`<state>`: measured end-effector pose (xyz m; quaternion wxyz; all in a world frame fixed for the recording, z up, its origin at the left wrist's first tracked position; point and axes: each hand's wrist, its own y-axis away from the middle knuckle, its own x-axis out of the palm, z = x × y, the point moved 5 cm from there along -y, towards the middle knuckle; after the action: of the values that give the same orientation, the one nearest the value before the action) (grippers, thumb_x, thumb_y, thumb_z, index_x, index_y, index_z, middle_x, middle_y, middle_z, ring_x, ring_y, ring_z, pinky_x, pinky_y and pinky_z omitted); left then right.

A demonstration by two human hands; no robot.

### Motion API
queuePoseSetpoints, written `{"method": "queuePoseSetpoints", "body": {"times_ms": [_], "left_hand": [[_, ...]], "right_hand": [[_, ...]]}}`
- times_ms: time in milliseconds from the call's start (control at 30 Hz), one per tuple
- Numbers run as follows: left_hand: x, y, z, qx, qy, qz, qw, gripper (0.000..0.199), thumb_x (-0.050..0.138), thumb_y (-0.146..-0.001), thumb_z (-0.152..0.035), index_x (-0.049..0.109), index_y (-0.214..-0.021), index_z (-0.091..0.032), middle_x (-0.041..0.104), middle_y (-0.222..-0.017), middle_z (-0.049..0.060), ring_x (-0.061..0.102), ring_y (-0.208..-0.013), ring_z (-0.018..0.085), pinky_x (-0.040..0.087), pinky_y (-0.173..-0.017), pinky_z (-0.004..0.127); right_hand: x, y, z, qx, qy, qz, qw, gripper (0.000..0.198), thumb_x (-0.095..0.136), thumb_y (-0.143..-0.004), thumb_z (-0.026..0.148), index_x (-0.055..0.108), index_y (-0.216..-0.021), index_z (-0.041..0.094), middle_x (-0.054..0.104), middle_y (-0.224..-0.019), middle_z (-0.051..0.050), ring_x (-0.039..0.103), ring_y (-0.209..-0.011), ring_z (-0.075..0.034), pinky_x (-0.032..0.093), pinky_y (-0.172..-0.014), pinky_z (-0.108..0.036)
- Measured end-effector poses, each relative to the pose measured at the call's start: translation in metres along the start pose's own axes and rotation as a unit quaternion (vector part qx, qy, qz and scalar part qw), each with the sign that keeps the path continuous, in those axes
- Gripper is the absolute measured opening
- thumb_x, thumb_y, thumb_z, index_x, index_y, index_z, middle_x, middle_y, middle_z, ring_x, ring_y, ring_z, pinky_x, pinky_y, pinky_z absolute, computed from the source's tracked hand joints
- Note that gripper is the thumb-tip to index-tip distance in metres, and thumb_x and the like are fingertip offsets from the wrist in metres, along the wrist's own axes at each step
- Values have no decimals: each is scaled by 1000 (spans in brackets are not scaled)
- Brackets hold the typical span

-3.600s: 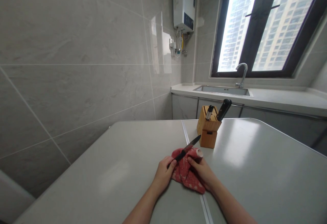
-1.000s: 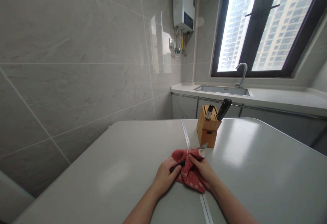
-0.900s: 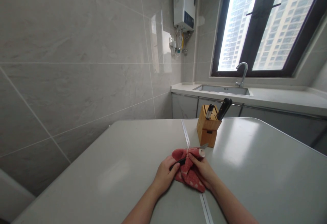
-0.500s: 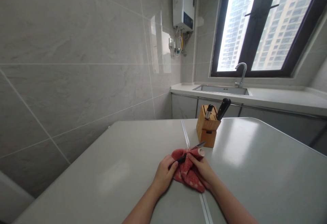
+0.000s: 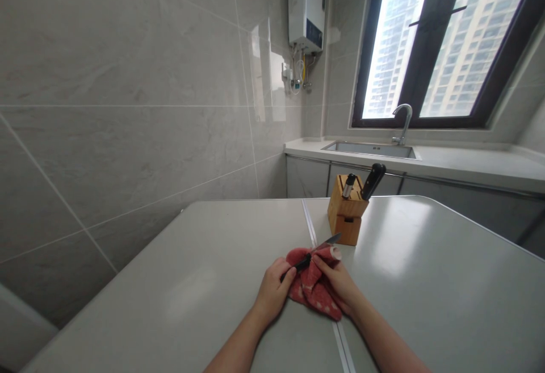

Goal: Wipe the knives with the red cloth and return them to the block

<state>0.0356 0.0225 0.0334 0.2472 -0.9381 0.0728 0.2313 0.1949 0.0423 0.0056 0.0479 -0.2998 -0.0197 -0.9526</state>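
My left hand (image 5: 275, 288) is closed around the black handle of a knife (image 5: 302, 263), whose blade points up and to the right. A red cloth with pale spots (image 5: 313, 290) lies bunched under and around the knife. My right hand (image 5: 338, 285) is closed on the cloth, thumb pressing it near the base of the blade. Part of the blade is hidden by the cloth; its tip shows beyond. Just past the tip stands a wooden knife block (image 5: 347, 214), holding a large black-handled knife (image 5: 373, 181) and another black and silver handle (image 5: 348, 185).
The pale table (image 5: 221, 237) has a metal seam (image 5: 309, 222) running through it. Behind it is a counter (image 5: 468, 157) with a sink (image 5: 370, 149) and a tap (image 5: 402, 123). A tiled wall (image 5: 149, 146) rises on the left.
More of the knife's blade shows above the cloth, its face turned more towards me. Both hands keep nearly the same place and hold.
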Motion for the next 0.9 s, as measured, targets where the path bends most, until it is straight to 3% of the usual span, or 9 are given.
{"method": "queuePoseSetpoints", "body": {"times_ms": [300, 567, 667, 800, 900], "left_hand": [[-1, 1, 13, -32, 5, -36, 999, 46, 38, -96, -49, 52, -65, -18, 50, -70, 1, 48, -69, 16, 38, -67, 27], [1, -1, 15, -26, 9, -29, 999, 48, 33, -97, -52, 51, -66, -18, 50, -71, 1, 49, -71, 17, 39, -69, 28], [2, -1, 10, -7, 18, -8, 1000, 51, 30, -97, -53, 54, -69, -18, 54, -74, 3, 50, -74, 18, 41, -73, 29], [7, 2, -2, 37, 28, 51, 998, 48, 29, -97, -52, 62, -87, -18, 61, -93, 8, 52, -90, 21, 41, -87, 32], [9, 4, -2, 31, 28, 63, 997, 52, 27, -97, -54, 62, -85, -18, 61, -92, 8, 53, -88, 21, 41, -85, 32]], "right_hand": [[-3, -1, -2, 10, 1, -16, 1000, 34, 84, -64, 33, 67, -90, 21, 76, -91, -5, 70, -90, -26, 48, -97, -42], [0, 3, -4, 16, 46, 24, 999, 36, 84, -65, 32, 68, -94, 20, 75, -97, -6, 69, -92, -25, 48, -96, -42], [2, 3, -2, 1, 74, 42, 996, 38, 84, -65, 32, 68, -97, 20, 74, -101, -6, 68, -96, -24, 47, -97, -41], [-2, 3, -4, 6, 93, 30, 995, 35, 84, -64, 32, 69, -94, 20, 75, -95, -5, 68, -92, -23, 48, -94, -39], [-3, 3, -5, 6, 70, 31, 997, 34, 83, -66, 31, 68, -94, 20, 75, -94, -5, 68, -89, -22, 49, -92, -39]]}}
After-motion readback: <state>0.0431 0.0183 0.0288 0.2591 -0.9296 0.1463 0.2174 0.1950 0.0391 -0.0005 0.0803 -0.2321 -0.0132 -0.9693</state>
